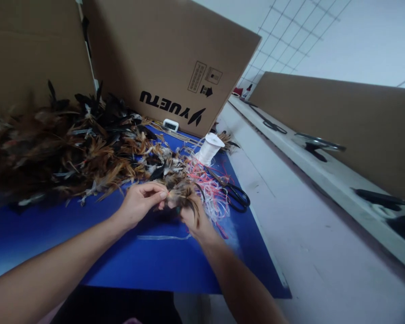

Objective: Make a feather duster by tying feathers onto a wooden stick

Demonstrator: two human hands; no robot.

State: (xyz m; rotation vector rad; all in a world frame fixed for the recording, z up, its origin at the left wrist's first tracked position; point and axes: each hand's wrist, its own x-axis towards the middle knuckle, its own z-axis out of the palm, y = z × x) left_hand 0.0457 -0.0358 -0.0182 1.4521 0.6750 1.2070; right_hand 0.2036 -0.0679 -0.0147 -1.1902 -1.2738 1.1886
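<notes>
My left hand [142, 201] pinches the left end of a small bunch of brown feathers [179, 194] over the blue tabletop [114, 265]. Around the same bunch, from the right, curl the fingers of my right hand [195, 217], partly hidden behind the feathers. A clear thin strip [164, 237] lies on the table just below my hands. Close by on the right is a tangle of pink and white plastic strips [214, 193]. Black-handled scissors [236, 195] rest against that tangle, their blades partly covered.
A large heap of brown and black feathers [70, 148] spreads across the left and back. Behind it stands a cardboard box [168, 54]. A white spool [209, 148] and a small white device [170, 125] sit near it. On a ledge at right lie more scissors [273, 126].
</notes>
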